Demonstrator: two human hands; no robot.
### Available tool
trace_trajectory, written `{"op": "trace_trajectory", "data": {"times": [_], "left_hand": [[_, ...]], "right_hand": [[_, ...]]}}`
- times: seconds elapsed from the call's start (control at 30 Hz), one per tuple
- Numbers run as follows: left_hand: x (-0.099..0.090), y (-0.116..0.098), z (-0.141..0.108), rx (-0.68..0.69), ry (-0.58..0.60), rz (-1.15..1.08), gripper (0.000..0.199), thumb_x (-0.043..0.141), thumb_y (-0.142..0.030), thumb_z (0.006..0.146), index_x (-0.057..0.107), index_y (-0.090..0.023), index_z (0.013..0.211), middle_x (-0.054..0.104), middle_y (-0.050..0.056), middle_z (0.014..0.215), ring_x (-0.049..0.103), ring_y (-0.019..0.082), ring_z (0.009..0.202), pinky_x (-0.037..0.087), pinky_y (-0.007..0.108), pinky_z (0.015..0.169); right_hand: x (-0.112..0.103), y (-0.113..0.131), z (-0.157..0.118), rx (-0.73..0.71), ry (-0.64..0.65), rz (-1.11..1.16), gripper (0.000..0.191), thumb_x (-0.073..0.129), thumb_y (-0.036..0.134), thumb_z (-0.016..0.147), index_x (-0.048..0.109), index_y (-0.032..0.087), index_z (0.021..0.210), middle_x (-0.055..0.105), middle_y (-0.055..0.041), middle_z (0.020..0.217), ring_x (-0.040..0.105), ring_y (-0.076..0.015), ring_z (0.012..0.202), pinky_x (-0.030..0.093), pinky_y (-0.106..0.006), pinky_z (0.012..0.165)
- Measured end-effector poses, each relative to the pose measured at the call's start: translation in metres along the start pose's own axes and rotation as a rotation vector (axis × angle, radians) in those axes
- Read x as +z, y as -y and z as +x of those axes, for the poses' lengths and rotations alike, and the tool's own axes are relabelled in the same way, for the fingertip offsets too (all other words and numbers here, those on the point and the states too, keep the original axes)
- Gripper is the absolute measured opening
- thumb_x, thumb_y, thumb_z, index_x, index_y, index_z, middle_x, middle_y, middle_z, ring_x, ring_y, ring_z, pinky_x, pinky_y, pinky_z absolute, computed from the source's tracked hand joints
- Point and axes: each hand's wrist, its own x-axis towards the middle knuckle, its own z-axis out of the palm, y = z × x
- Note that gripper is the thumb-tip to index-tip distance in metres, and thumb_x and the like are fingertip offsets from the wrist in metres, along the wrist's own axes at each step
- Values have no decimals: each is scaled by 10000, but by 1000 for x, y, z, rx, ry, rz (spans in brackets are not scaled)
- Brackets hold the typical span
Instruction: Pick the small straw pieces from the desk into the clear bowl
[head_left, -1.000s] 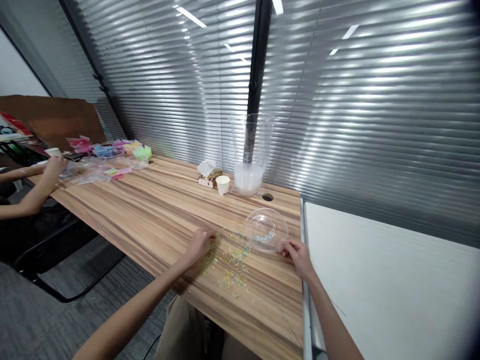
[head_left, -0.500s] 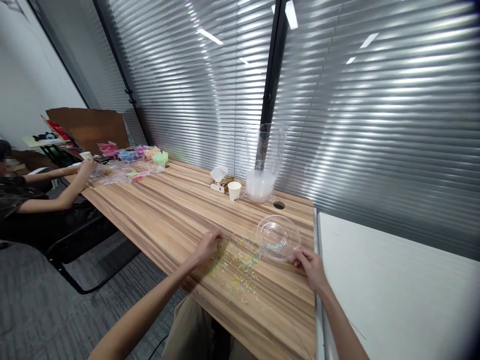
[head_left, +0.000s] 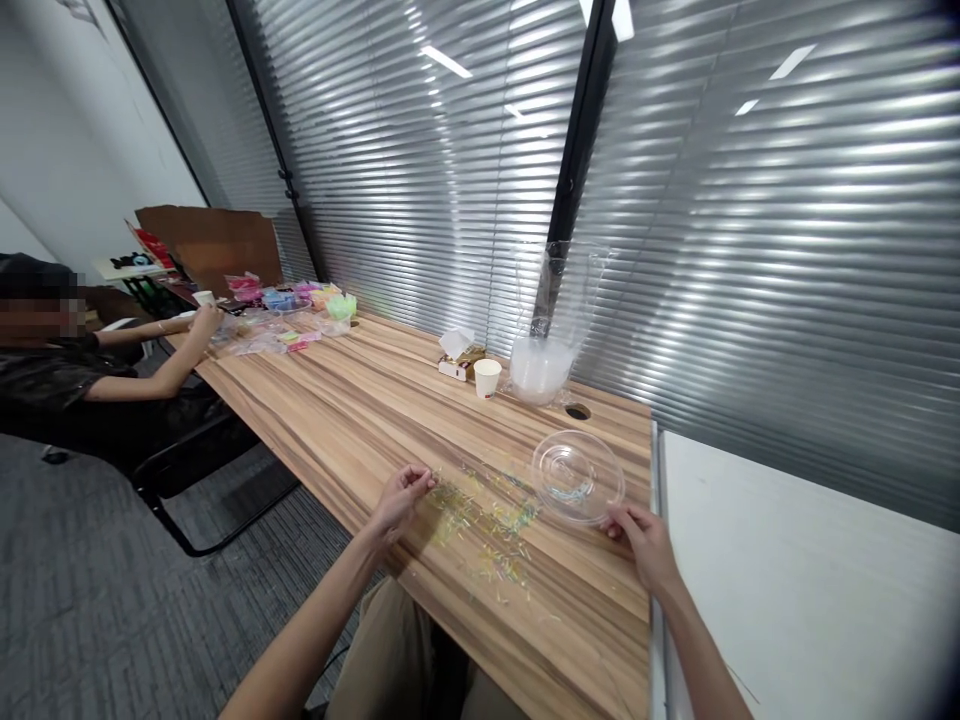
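My right hand pinches the near right rim of a clear round plastic lid or shallow dish, held tilted over the table. Several small bluish pieces lie in its lower part. At the left edge of a scatter of small thin yellow, green and blue tube-like pieces, my left hand has thumb and fingertips pinched together. Whatever is between those fingertips is too small to make out.
Behind the scatter stand a white paper cup, a tissue pack and a clear bag with white contents. Colourful bags lie at the far left, where another person sits holding a cup. A white board adjoins the table's right side.
My left hand has turned and drawn slightly back from the pieces, its pinched fingers now showing. The view has shifted a little left. My right hand keeps hold of the clear dish.
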Motion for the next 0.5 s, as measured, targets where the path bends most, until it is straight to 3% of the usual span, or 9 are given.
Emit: {"op": "trace_trajectory", "data": {"times": [0.23, 0.5], "left_hand": [[2, -7, 1, -160, 87, -206, 426, 905, -334, 477, 603, -144, 709, 667, 4, 809, 611, 95, 744, 475, 210, 760], [12, -10, -1, -219, 151, -258, 406, 911, -291, 485, 624, -144, 731, 669, -6, 763, 632, 106, 776, 488, 214, 806]], "right_hand": [[1, -4, 3, 13, -13, 28, 443, 732, 568, 637, 627, 151, 528, 585, -43, 551, 491, -124, 521, 408, -235, 514], [3, -1, 2, -20, -10, 31, 425, 715, 539, 671, 615, 152, 528, 583, -35, 551, 493, -118, 517, 409, -234, 523]]}}
